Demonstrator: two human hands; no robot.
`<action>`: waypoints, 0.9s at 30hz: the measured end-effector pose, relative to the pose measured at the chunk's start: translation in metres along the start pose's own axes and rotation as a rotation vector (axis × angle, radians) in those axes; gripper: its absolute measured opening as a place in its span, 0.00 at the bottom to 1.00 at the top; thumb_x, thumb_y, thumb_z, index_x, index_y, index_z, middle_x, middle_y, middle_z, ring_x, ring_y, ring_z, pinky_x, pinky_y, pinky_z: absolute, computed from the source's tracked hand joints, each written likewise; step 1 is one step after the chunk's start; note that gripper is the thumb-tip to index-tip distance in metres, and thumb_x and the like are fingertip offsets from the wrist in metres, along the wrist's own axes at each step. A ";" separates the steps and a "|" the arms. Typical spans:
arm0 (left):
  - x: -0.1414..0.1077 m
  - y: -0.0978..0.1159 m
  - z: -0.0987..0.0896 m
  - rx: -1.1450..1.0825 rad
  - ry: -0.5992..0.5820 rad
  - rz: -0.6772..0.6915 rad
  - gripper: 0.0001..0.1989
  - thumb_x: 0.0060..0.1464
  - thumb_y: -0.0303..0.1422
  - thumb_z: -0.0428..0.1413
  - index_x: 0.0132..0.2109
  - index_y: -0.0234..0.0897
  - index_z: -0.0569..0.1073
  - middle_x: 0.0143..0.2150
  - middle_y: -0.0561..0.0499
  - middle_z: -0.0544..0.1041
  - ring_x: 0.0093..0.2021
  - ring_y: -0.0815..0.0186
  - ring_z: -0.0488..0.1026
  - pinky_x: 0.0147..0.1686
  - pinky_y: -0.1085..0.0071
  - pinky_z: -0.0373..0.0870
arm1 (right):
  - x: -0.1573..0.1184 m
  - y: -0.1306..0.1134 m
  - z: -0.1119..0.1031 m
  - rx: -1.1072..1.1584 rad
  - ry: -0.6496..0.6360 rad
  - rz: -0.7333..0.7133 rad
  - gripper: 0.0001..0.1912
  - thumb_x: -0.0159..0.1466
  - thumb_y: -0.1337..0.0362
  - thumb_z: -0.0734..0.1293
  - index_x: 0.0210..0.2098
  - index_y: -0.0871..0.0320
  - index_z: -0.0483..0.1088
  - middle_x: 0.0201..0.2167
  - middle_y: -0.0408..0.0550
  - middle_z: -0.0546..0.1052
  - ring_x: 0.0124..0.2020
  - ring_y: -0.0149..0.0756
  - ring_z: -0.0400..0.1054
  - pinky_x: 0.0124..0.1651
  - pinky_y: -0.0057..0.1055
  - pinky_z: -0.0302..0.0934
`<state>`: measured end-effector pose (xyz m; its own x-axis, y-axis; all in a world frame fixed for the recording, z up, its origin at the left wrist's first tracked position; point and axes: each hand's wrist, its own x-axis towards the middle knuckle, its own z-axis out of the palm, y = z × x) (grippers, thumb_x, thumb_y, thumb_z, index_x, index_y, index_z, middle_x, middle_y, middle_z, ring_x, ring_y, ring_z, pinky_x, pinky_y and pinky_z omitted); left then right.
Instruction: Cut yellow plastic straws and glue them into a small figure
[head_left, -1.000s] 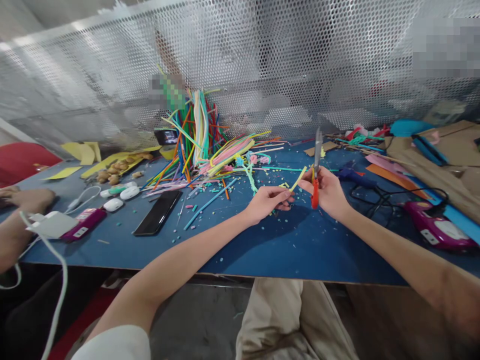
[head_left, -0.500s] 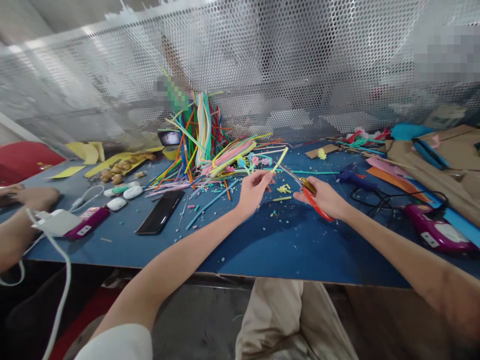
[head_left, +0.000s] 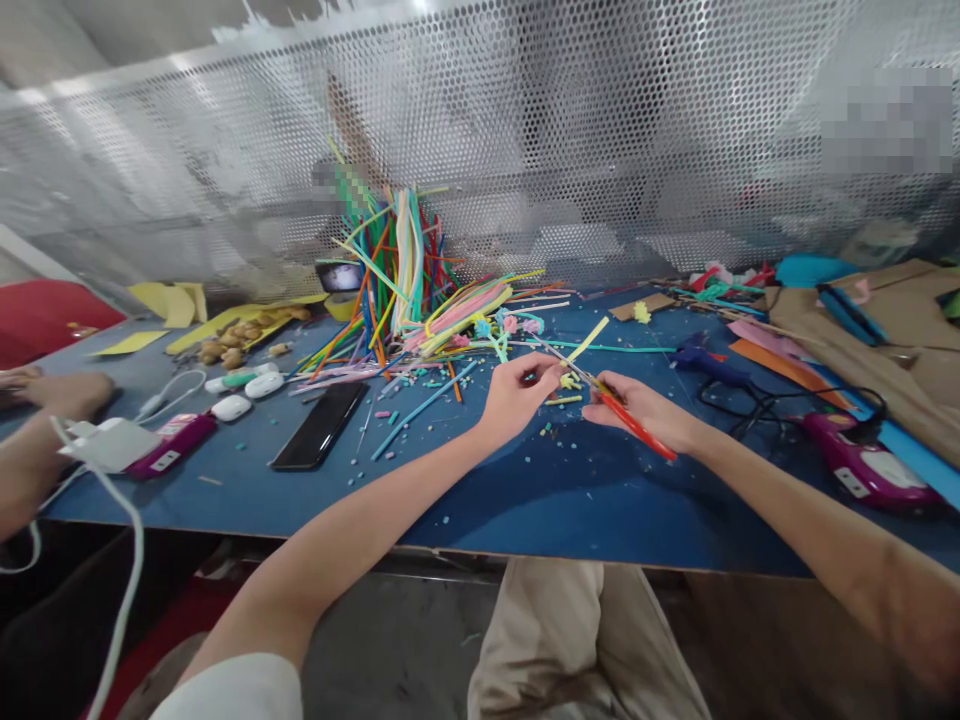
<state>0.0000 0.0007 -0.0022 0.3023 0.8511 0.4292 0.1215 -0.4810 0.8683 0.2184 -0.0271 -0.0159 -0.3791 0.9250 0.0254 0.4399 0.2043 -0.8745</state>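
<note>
Between the pinched fingertips of my left hand (head_left: 519, 398) is a short yellow strip (head_left: 589, 340), pointing up and to the right. My right hand (head_left: 637, 408) grips scissors with red handles (head_left: 636, 425); their blades reach up-left to the strip, close to my left fingertips. Whether the blades touch it I cannot tell. A yellow twisted piece (head_left: 571, 381) lies partly hidden behind the blades, and a short yellow piece (head_left: 564, 401) lies between my hands on the blue table (head_left: 517, 510).
Bundled coloured pipe cleaners (head_left: 405, 265) stand at the back. A black phone (head_left: 321, 425), white cables and a purple power strip (head_left: 176, 445) are on the left. To the right lie a blue glue gun (head_left: 712, 362) and another purple strip (head_left: 862, 465). Another person's hand (head_left: 71, 395) rests far left.
The yellow strip has tilted further to the right and moved slightly right. The scissors have come closer to my left fingertips, with their handles angled a little lower.
</note>
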 end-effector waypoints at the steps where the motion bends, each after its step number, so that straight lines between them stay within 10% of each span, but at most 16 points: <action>1: 0.000 0.000 0.000 0.000 0.000 0.003 0.13 0.57 0.40 0.57 0.38 0.33 0.78 0.27 0.52 0.75 0.27 0.71 0.70 0.31 0.75 0.67 | 0.000 0.000 0.001 -0.007 0.003 0.000 0.20 0.55 0.50 0.72 0.35 0.55 0.62 0.27 0.36 0.61 0.27 0.29 0.53 0.31 0.28 0.54; 27: 0.003 0.000 -0.003 -0.075 -0.051 -0.013 0.13 0.56 0.40 0.59 0.34 0.32 0.77 0.26 0.52 0.74 0.27 0.72 0.68 0.29 0.75 0.65 | -0.002 -0.004 0.003 -0.012 -0.034 0.037 0.09 0.56 0.61 0.66 0.33 0.54 0.61 0.22 0.34 0.61 0.21 0.28 0.54 0.25 0.28 0.50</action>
<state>-0.0024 0.0040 -0.0001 0.3488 0.8447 0.4060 0.0552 -0.4510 0.8908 0.2148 -0.0308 -0.0137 -0.3897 0.9206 -0.0232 0.4633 0.1742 -0.8689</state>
